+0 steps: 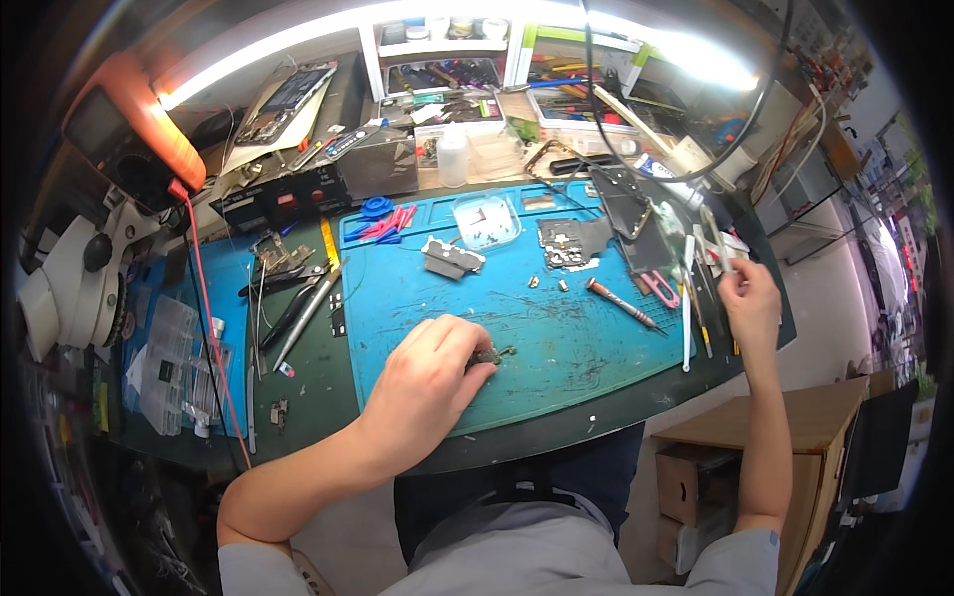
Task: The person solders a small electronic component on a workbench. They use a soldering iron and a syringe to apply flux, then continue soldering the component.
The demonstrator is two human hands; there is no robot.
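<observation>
My left hand is closed at the front of the blue work mat. Between its thumb and fingers is a small dark circuit board piece, with one thin end sticking out to the right. Off the mat's right side, my right hand pinches a slim, pale tool, whose kind I cannot make out. Next to that hand lie a white stick-like tool and several thin tools. A screwdriver rests on the mat between my hands, below a phone-type board.
An orange multimeter stands at the far left, its red lead running down past a clear parts box. A small clear tray and a grey metal part sit on the mat. A black cable loops above the right side.
</observation>
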